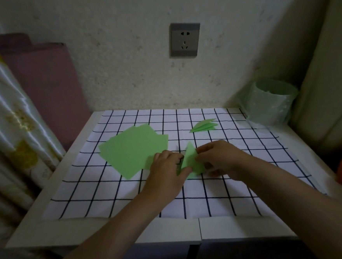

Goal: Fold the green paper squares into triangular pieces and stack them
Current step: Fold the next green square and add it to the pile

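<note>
At the middle of the tabletop, the left hand and right hand are pinching a part-folded green paper (tip raised). Just left, unfolded squares are lying, folded triangles toward the far edge.

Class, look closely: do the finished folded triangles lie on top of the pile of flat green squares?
No, the folded triangles lie apart on the checked cloth, to the right of the flat green squares.

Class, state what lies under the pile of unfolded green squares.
The pile of green squares rests on the checked cloth, which covers the white table. Anything between pile and cloth is hidden.
</note>
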`<state>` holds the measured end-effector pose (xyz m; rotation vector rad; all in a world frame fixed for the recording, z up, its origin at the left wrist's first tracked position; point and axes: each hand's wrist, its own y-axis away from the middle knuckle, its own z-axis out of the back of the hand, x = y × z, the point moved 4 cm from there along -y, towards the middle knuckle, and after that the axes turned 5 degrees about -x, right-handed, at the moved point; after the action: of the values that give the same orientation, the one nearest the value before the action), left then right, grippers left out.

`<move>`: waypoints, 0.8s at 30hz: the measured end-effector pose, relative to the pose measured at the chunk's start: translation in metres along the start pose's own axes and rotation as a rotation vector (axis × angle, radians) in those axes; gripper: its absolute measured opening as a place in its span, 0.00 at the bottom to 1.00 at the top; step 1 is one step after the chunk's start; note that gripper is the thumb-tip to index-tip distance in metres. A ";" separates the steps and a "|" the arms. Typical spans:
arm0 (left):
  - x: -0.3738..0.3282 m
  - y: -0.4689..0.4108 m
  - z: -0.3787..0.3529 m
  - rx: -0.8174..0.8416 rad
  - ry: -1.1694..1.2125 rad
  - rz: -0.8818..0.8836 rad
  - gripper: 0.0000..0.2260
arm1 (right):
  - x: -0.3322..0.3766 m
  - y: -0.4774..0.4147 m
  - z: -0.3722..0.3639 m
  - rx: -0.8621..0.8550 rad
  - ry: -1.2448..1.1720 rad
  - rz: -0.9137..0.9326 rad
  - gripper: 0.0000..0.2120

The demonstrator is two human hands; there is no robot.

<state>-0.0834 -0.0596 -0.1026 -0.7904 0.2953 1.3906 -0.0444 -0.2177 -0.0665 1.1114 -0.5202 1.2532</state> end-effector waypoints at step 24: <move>-0.011 -0.018 0.015 -0.009 0.460 0.107 0.13 | 0.013 0.022 0.018 -0.122 -0.220 0.265 0.04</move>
<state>-0.0729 -0.0577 -0.0792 -1.1131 0.6966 1.2976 -0.0562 -0.2293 -0.0400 1.1076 -0.9230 1.3134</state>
